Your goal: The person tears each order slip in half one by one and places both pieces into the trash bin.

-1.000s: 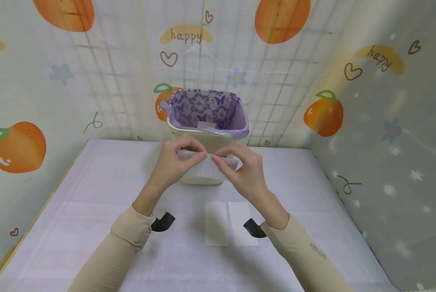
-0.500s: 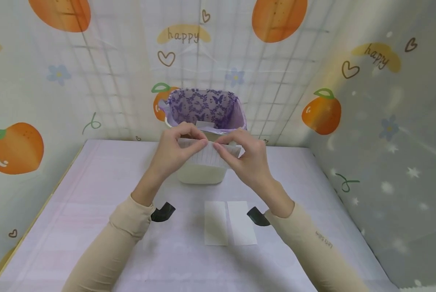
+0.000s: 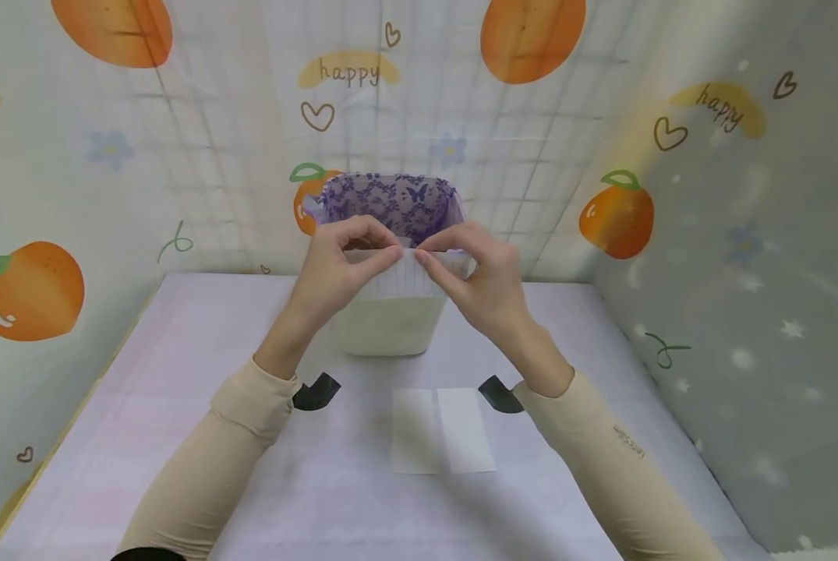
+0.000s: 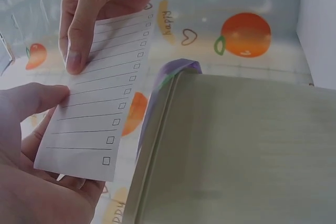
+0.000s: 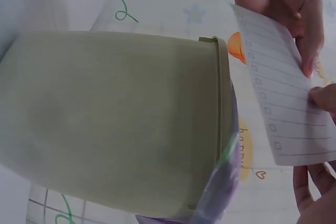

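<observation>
Close in front of the bin's rim, both hands pinch a lined paper sheet (image 4: 94, 124) with a row of small checkboxes along one side. My left hand (image 3: 337, 269) grips its upper edge just left of the middle, thumb on the near face. Right beside it, my right hand (image 3: 485, 284) pinches the same edge, so the two thumbs almost meet. The sheet looks whole in the left wrist view. Behind it stands a pale green bin (image 3: 390, 327), lined with a purple butterfly-patterned bag (image 3: 383, 195). A white piece of paper (image 3: 405, 242) shows inside the bin.
Two white paper slips, a left slip (image 3: 415, 432) and a right slip (image 3: 466, 431), lie side by side on the pale table (image 3: 215, 351), nearer than the bin. A curtain (image 3: 250, 156) printed with oranges hangs behind the table and along its sides.
Both hands have risen with the sheet, from in front of the bin's body up to about its rim. Their pinch looks the same, and the slips on the table have stayed put.
</observation>
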Available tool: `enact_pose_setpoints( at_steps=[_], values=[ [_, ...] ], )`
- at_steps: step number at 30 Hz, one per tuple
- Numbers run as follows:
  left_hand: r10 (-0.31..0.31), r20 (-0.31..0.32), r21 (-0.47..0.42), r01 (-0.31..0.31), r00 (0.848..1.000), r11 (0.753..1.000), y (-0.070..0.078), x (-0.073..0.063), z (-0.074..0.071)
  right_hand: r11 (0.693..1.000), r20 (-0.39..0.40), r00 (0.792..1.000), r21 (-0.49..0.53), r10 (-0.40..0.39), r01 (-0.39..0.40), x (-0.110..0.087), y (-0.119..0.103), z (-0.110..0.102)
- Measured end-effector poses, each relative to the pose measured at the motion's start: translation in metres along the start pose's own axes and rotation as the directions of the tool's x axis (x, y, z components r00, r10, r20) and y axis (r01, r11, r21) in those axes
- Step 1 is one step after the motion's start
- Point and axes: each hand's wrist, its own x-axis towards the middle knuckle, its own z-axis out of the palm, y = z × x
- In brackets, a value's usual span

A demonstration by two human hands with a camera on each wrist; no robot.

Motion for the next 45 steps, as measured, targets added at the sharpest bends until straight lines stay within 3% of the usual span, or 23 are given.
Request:
enact_pose_setpoints(
  at_steps=[26, 45],
  values=[
    [-0.068, -0.016, 0.016, 0.068, 0.998, 0.998, 0.01, 0.04, -0.012, 0.993, 0.075, 0.994, -0.1, 0.076, -0.068, 0.038, 0.009, -0.012],
    [-0.119, -0.024, 0.115, 0.121, 0.993, 0.986, -0.009, 0.069, -0.019, 0.988, 0.073, 0.989, -0.09, 0.129, -0.122, 0.058, 0.03, -0.003]
  ],
)
